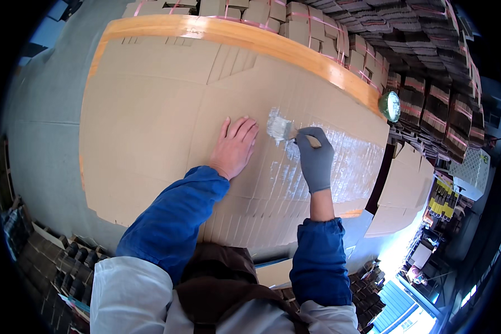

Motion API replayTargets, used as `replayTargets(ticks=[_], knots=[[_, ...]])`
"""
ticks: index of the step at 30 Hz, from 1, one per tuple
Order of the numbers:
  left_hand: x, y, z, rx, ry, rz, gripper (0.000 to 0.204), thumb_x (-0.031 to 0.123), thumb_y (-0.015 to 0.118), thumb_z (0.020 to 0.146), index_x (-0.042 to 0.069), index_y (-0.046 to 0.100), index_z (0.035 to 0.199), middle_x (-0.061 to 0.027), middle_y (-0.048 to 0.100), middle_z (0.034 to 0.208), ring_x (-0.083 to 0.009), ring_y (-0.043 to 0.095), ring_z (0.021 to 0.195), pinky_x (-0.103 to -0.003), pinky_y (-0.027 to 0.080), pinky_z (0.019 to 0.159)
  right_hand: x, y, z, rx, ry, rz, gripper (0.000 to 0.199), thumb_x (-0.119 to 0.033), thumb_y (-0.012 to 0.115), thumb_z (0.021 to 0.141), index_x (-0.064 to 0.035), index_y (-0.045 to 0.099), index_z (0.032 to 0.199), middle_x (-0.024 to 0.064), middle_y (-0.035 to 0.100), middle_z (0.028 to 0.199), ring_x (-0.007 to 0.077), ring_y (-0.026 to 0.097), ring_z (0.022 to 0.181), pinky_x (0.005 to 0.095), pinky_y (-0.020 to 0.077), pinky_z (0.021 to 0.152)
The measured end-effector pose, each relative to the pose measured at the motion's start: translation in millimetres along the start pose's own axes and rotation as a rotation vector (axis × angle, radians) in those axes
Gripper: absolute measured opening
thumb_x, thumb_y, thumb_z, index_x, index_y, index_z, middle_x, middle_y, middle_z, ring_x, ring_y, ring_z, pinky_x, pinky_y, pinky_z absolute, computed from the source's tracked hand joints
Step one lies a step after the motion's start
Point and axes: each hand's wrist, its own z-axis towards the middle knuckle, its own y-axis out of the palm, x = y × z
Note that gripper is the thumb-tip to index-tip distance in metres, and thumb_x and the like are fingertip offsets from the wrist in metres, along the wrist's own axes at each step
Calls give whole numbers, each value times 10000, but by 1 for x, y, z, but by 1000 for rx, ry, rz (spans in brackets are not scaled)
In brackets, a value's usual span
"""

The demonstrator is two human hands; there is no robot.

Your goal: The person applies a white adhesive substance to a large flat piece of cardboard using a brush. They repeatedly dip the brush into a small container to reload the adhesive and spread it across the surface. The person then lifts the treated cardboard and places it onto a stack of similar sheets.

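A large sheet of brown cardboard point(145, 117) lies flat over a wooden-edged table. My bare left hand point(235, 147) rests on it near the middle, fingers stretched out, holding nothing. In its grey glove, my right hand point(317, 158) grips a flat brush point(283, 129) by the handle. The bristles touch the cardboard just right of my left hand. Around and to the right of the brush, a wet whitish coating point(348, 158) covers the right part of the sheet in streaks. The brush handle is mostly hidden by the glove.
The table's wooden edge point(206, 26) runs along the far side. A green bowl with pale contents point(391, 106) stands at the far right corner. Strapped cardboard bundles point(312, 25) are stacked behind. Another cardboard piece point(401, 192) lies past the right edge. A white crate point(473, 173) stands farther right.
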Motion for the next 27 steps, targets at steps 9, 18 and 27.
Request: replayTargets(ticks=[9, 18, 27], knots=[[0, 2, -1, 13, 2, 1, 432, 157, 603, 881, 99, 513, 1301, -37, 461, 1370, -225, 363, 1350, -518, 245, 1149, 1, -1, -29, 60, -7, -63, 73, -35, 627, 840, -11, 634, 908, 141, 638, 884, 269, 641, 786, 331, 502, 730], [0, 1, 1, 33, 5, 11, 377, 133, 554, 917, 93, 515, 1290, -55, 483, 1356, -251, 388, 1334, -514, 247, 1144, -16, 6, -49, 74, -98, -90, 96, -26, 656, 809, -27, 628, 901, 145, 640, 893, 312, 640, 808, 367, 507, 723], [0, 3, 0, 42, 17, 21, 372, 134, 537, 928, 93, 513, 1297, -55, 480, 1364, -250, 382, 1340, -516, 240, 1147, -17, 12, -54, 82, -143, -100, 90, -31, 663, 817, -35, 615, 893, 139, 635, 883, 302, 640, 796, 366, 508, 713]])
